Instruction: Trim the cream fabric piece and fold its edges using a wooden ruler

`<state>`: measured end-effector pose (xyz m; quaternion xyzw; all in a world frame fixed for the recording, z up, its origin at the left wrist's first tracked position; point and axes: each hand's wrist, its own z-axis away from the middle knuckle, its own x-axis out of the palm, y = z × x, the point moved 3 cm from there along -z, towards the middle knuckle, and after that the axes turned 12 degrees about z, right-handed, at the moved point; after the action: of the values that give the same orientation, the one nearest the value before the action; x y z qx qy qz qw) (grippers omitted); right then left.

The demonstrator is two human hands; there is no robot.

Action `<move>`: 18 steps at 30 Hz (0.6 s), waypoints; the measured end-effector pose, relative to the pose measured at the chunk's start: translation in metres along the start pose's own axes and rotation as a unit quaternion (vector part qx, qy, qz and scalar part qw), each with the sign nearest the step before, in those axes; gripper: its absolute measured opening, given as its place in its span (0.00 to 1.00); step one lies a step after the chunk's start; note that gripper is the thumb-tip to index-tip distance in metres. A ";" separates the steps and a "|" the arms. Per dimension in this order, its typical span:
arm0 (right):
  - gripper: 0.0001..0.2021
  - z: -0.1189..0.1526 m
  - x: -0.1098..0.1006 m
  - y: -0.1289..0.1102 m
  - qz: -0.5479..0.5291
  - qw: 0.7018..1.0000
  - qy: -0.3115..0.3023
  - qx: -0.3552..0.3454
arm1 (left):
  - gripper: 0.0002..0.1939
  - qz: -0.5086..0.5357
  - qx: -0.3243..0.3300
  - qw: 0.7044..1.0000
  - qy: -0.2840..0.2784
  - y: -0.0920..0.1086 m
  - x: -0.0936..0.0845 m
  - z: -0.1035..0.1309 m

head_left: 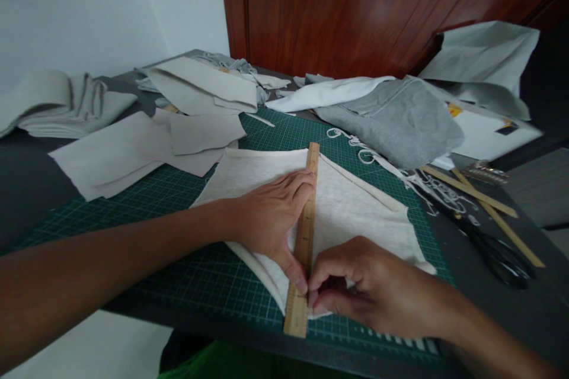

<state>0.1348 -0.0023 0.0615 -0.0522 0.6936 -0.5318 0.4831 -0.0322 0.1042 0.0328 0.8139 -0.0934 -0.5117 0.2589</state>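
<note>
A cream cloth piece [355, 201] with folded edges lies on the green cutting mat [186, 284]. Across its middle runs a wooden ruler [306, 225], its near end past the cloth's lower edge. My left hand [271, 213] rests flat on the cloth and the ruler's left side, fingers stretched out and thumb near the lower end. Just right of the ruler, the thumb and forefinger of my right hand [355, 287] are pinched together at the cloth's lower edge; what lies between the fingertips is too small to make out.
Cut cloth pieces [115, 154] lie at the left, with folded fabric [71, 103] behind. Grey cloth [395, 118] and tangled white cords [377, 157] are at the back right. Black scissors [498, 254] and wooden strips [502, 222] lie at the right.
</note>
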 end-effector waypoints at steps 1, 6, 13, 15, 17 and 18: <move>0.01 -0.001 -0.002 0.001 -0.003 1.000 0.001 0.005 | 0.69 -0.002 0.000 1.000 0.000 0.000 0.000 0.000; 0.01 -0.009 -0.015 0.009 0.046 0.999 0.025 0.006 | 0.72 -0.007 -0.012 1.000 -0.008 0.000 0.000 0.000; 0.02 -0.006 -0.018 0.009 0.030 0.999 0.006 0.027 | 0.70 -0.003 -0.012 1.000 -0.010 0.001 0.000 0.000; 0.02 -0.005 -0.016 0.007 0.023 0.999 -0.011 0.036 | 0.71 -0.003 -0.014 1.000 -0.009 0.001 0.000 0.000; 0.02 -0.006 -0.014 0.006 0.021 0.999 -0.022 0.039 | 0.72 -0.006 -0.016 1.000 -0.008 0.001 0.000 0.000; 0.02 -0.006 -0.013 0.006 0.022 0.999 -0.024 0.040 | 0.72 -0.008 -0.016 1.000 -0.009 0.001 0.000 0.000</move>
<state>0.1401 0.0126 0.0647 -0.0310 0.6609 -0.5470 0.5129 -0.0319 0.1033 0.0329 0.8056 -0.0813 -0.5226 0.2670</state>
